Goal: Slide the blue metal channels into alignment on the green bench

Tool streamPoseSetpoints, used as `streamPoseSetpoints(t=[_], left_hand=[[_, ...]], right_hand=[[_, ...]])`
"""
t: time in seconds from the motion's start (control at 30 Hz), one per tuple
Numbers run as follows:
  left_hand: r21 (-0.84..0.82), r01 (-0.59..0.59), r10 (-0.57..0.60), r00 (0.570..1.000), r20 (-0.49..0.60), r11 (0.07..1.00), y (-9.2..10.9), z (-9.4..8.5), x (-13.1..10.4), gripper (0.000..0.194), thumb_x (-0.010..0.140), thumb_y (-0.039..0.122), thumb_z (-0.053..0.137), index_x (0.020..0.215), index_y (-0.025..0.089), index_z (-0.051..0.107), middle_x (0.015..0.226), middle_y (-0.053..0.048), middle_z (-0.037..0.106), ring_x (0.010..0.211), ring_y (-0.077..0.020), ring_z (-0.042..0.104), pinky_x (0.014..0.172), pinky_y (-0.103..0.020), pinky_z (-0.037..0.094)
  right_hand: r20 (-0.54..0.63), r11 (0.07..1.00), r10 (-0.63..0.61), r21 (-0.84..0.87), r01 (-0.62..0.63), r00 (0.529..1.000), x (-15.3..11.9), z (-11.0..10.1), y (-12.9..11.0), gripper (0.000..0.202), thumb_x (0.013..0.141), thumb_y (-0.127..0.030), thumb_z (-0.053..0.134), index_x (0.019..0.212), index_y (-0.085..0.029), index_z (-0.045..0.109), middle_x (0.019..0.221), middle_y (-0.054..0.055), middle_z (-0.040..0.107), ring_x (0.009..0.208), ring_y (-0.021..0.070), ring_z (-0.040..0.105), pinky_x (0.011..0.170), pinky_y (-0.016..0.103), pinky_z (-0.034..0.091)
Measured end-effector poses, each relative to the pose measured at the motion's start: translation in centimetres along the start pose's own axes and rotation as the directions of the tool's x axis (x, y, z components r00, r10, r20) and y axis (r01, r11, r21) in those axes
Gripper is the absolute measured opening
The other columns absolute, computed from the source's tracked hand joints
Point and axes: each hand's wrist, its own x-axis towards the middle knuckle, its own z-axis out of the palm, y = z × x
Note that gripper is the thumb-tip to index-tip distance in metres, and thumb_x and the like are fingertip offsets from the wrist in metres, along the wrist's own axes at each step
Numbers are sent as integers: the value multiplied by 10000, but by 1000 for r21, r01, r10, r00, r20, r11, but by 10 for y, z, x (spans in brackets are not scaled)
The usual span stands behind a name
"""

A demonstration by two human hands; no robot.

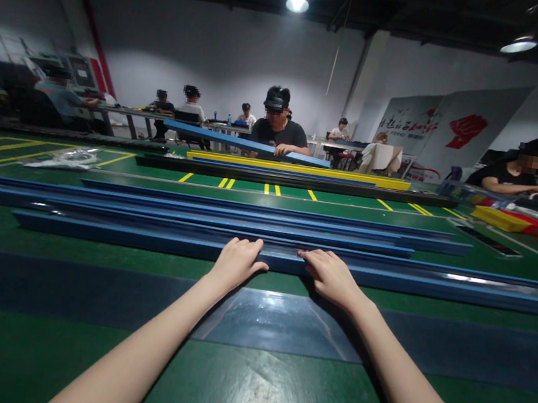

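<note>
A long blue channel strip lies across the green table in front of me, with glossy clear material along its inside. My left hand grips it left of the middle, fingers over the top and thumb on the near wall. A short way to the right, my right hand has its fingers curled over the same strip; its thumb is partly hidden. Under my forearms a wide, clear bluish plastic strip lies flat. Just beyond my hands are several more blue strips, roughly parallel.
Farther back lie a black strip and a yellow strip. A co-worker opposite holds a blue strip raised. A phone and a yellow tray are at right, crumpled clear plastic at left.
</note>
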Motion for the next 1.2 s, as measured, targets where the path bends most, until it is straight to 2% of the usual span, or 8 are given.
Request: streamPoseSetpoints(t=[0.43,0.7,0.8,0.97,1.2], left_hand=[[-25,17,-16,1000,17,1000,0,-1,0,308,760,472,523,865,183,508,784,-57,627,767,-207,572,666,-290,366],[-5,14,-14,1000,19,1000,0,-2,0,313,765,475,514,873,182,515,786,-53,631,767,-204,573,662,-289,367],[4,15,-15,1000,14,1000,0,-1,0,317,764,478,514,871,180,516,784,-52,630,767,-204,571,659,-289,364],[14,13,-13,1000,-10,1000,0,1,0,327,764,478,514,887,176,513,791,-53,627,779,-207,567,661,-292,352],[1,-14,14,1000,-18,1000,-2,4,-2,309,777,460,507,893,173,507,827,-57,627,811,-208,553,680,-302,329]], right_hand=[[7,1000,10,-29,-10,1000,0,0,-1,328,809,-133,377,1114,-155,497,1096,96,581,1004,165,498,787,279,328],[2,995,10,-94,-10,1000,0,-4,-6,262,793,-119,379,1004,-155,530,999,88,598,916,174,505,738,272,317],[-33,992,-5,-127,0,999,1,-6,-13,233,793,-133,393,977,-159,534,980,81,597,909,182,491,738,279,306],[-107,992,-5,-130,-9,994,8,-2,-24,213,862,-289,365,897,-171,538,878,65,592,832,179,477,696,273,308],[-133,976,14,-213,-43,991,14,0,-25,142,840,-243,422,771,-179,529,792,51,580,782,168,480,609,263,301]])
